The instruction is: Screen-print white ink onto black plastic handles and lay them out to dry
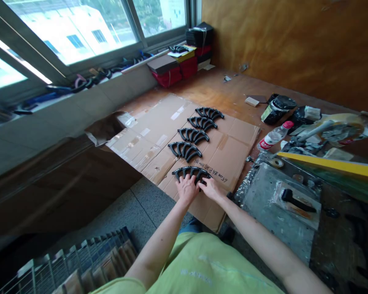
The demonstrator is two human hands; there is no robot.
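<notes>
In the head view, a fan-shaped group of black curved handle-like pieces lies on a flattened cardboard sheet, close to my body. My left hand has its fingers bent over the middle of this group, gripping pieces there. At the group's right end, my right hand pinches a piece between thumb and fingers. The fingertips partly hide the near ends of the pieces. Beyond my hands, several similar fans run in a row away from me, the nearest being a black fan group.
To the right stand a plastic bottle with a red cap, a black tub and a tape roll. A black T-shaped piece lies on a small board. Red bundles sit by the window; a wire rack is at lower left.
</notes>
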